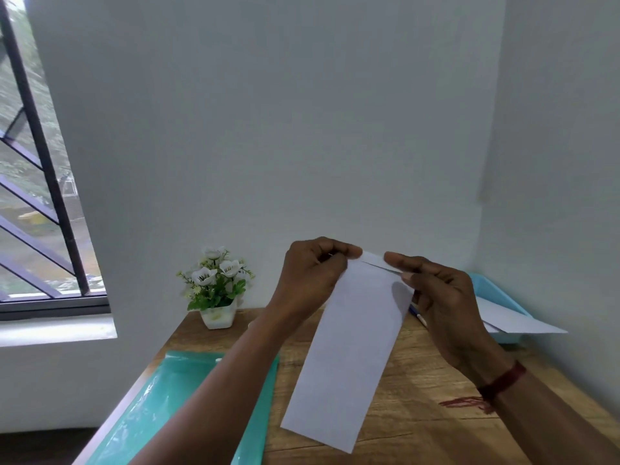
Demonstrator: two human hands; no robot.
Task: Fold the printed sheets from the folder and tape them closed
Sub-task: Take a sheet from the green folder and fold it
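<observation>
While two hands, left [310,273] and right [443,297], pinch one folded sheet [352,350], one folder [188,407] lies below.

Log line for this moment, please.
left hand: pinches folded sheet top edge | right hand: pinches same edge | sheet: held up over table | folder: flat on table, left side

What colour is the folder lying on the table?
The folder is teal with a glossy sheen; the head view, the only one, shows it at lower left.
</observation>
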